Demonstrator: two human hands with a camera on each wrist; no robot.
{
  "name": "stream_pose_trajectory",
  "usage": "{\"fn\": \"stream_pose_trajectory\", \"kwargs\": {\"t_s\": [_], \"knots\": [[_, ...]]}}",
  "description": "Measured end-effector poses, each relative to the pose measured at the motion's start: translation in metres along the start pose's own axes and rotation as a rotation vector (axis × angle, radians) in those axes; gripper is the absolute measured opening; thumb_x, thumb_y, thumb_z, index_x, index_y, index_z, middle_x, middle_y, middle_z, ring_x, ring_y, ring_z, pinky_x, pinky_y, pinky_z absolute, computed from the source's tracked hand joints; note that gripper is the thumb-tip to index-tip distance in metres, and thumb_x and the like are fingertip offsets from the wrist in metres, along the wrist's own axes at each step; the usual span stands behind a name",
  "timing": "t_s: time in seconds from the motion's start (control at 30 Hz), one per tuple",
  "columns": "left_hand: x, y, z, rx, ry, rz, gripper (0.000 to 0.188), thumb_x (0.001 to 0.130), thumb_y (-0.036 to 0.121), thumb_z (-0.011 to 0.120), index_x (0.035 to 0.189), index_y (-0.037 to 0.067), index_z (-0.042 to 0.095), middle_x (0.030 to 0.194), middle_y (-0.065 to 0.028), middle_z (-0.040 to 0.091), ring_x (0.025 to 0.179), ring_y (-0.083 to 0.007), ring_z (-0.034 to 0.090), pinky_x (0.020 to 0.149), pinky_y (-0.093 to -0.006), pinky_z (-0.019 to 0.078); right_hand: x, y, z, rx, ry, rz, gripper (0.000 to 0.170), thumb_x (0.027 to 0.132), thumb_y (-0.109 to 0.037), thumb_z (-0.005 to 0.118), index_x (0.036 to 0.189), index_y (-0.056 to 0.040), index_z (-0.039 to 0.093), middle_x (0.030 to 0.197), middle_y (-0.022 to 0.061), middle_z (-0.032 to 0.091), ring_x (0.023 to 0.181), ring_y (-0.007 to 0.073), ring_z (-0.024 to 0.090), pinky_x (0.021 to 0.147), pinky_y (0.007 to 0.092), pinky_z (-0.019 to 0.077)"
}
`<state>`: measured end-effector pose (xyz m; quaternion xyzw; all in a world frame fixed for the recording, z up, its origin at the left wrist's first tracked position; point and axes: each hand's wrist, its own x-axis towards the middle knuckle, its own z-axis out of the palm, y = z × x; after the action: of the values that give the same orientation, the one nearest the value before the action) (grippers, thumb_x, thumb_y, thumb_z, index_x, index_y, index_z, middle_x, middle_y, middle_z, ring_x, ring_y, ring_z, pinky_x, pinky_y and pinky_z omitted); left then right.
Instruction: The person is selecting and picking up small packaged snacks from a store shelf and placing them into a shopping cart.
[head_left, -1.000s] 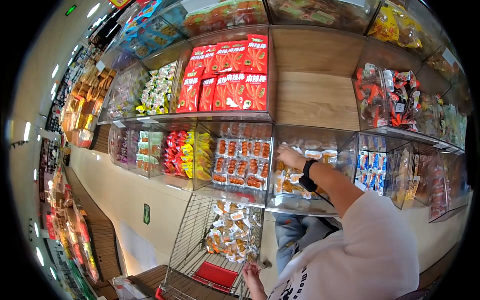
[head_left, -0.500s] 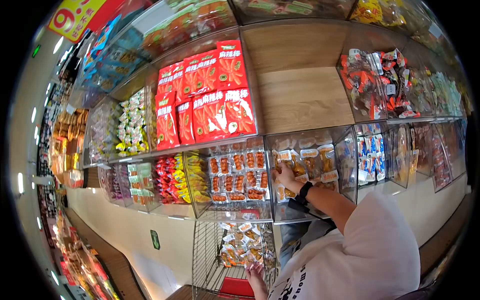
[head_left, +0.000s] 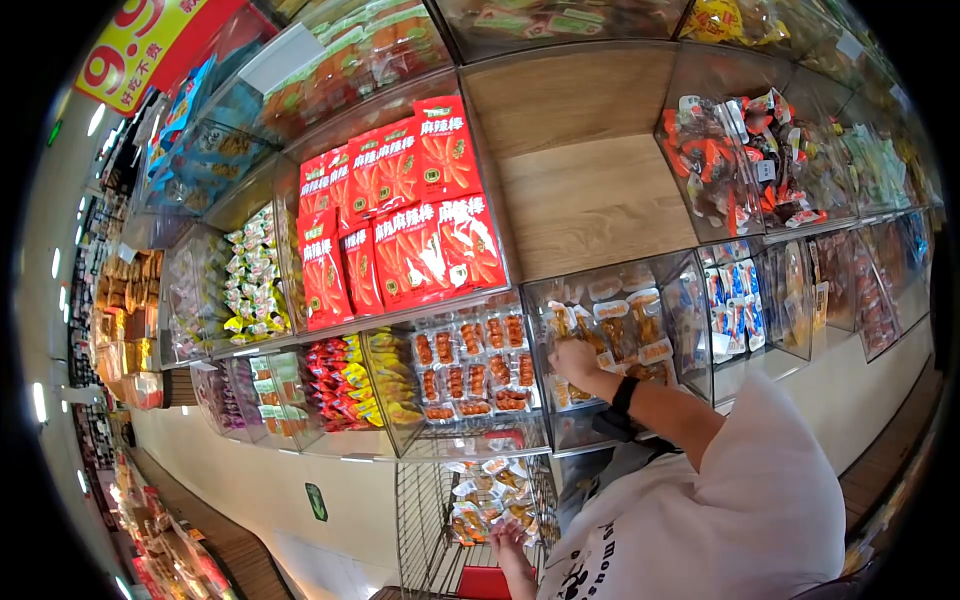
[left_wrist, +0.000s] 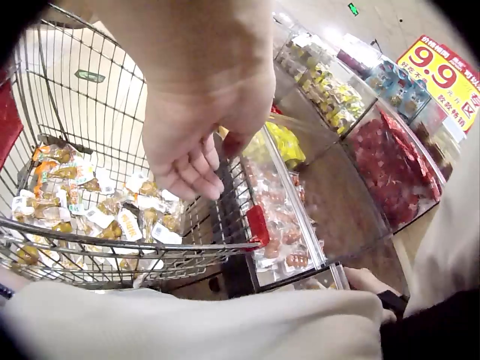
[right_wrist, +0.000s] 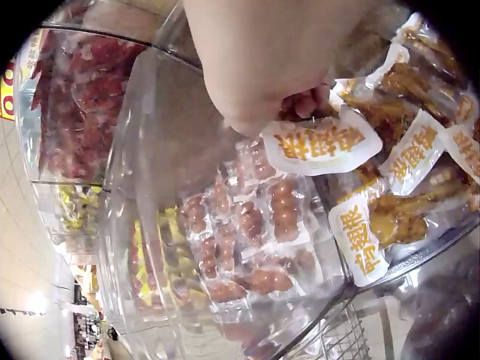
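Observation:
My right hand (head_left: 576, 362) is inside a clear bin of vacuum-packed wing roots, its wrist wearing a dark band. In the right wrist view its fingers (right_wrist: 307, 101) curl at the top edge of a white-labelled wing root packet (right_wrist: 322, 146), gripping it; the hand's back hides part of the hold. More wing root packets (right_wrist: 409, 217) lie around it. My left hand (left_wrist: 187, 142) hangs with loosely bent fingers beside the shopping cart (left_wrist: 97, 262), holding nothing. Many similar packets (left_wrist: 112, 225) lie inside the cart.
Left of the bin, a clear divider separates small sausage packs (right_wrist: 247, 232) and yellow packs (head_left: 392, 375). Red snack bags (head_left: 400, 250) stand on the tier above, beside a bare wooden compartment (head_left: 580, 190). Blue-white packs (head_left: 733, 300) fill a bin on the right.
The head view has turned and moved in toward the shelves. My right hand has drawn from the bin's back left toward its front, fingers now curled. The left hand stays by the cart.

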<state>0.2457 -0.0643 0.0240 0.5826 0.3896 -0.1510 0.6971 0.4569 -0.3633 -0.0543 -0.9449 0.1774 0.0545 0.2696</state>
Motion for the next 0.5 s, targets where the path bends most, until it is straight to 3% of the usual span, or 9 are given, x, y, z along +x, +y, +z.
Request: {"fn": "stream_pose_trajectory", "kwargs": {"t_s": [0.07,0.17,0.27,0.3,0.4,0.5], "knots": [[-0.001,-0.002,0.001,0.001,-0.002,-0.019,0.022,0.08,0.016,0.04,0.099,0.006,0.037,0.087,-0.0103,0.05,0.073,-0.0176,0.05,0.064,-0.0294,0.0406,0.005,0.009,0.018,-0.063,-0.122,-0.077,0.019,0.062,-0.02,0.049,0.068,-0.0032,0.056,0.053,0.0138,0.053,0.05,0.0284,0.053,0.046,0.0376,0.0427],[-0.004,-0.004,0.0,0.005,0.018,-0.039,0.022,0.08,0.015,0.039,0.1,0.007,0.037,0.087,-0.0104,0.05,0.072,-0.0173,0.05,0.064,-0.0292,0.04,0.016,0.037,0.075,0.063,-0.151,-0.188,0.02,0.064,-0.02,0.05,0.073,-0.0027,0.055,0.071,0.0152,0.055,0.069,0.0264,0.054,0.06,0.0365,0.0427],[-0.01,-0.005,-0.006,0.029,0.056,-0.059,0.022,0.08,0.015,0.039,0.1,0.008,0.037,0.088,-0.0103,0.05,0.073,-0.0172,0.05,0.065,-0.0289,0.0391,-0.005,0.013,0.016,-0.095,-0.064,-0.261,0.024,0.066,-0.022,0.05,0.081,-0.0028,0.052,0.096,0.0151,0.049,0.093,0.0258,0.043,0.078,0.0368,0.0341],[-0.012,-0.006,-0.007,0.045,0.068,-0.066,0.022,0.08,0.015,0.038,0.1,0.008,0.037,0.088,-0.0103,0.05,0.073,-0.0172,0.05,0.065,-0.0287,0.0388,-0.006,0.018,0.021,-0.06,-0.155,-0.184,0.036,0.068,-0.025,0.052,0.095,-0.0019,0.046,0.113,0.0147,0.035,0.108,0.0278,0.028,0.088,0.0391,0.0222],[-0.015,-0.008,-0.004,0.051,0.081,-0.082,0.022,0.08,0.015,0.038,0.101,0.008,0.036,0.089,-0.0102,0.05,0.074,-0.0174,0.051,0.065,-0.0284,0.0382,-0.011,0.032,0.024,-0.176,-0.107,-0.409,0.049,0.068,-0.026,0.054,0.107,-0.0008,0.038,0.118,0.017,0.028,0.111,0.0302,0.025,0.089,0.0422,0.0203],[-0.014,-0.011,-0.004,0.048,0.082,-0.08,0.022,0.08,0.014,0.038,0.101,0.008,0.035,0.089,-0.0099,0.05,0.074,-0.0176,0.051,0.065,-0.0284,0.0384,-0.013,0.031,0.025,-0.087,-0.174,-0.398,0.056,0.068,-0.026,0.055,0.113,-0.0009,0.033,0.123,0.0185,0.019,0.115,0.0318,0.018,0.091,0.0443,0.0161]]}}
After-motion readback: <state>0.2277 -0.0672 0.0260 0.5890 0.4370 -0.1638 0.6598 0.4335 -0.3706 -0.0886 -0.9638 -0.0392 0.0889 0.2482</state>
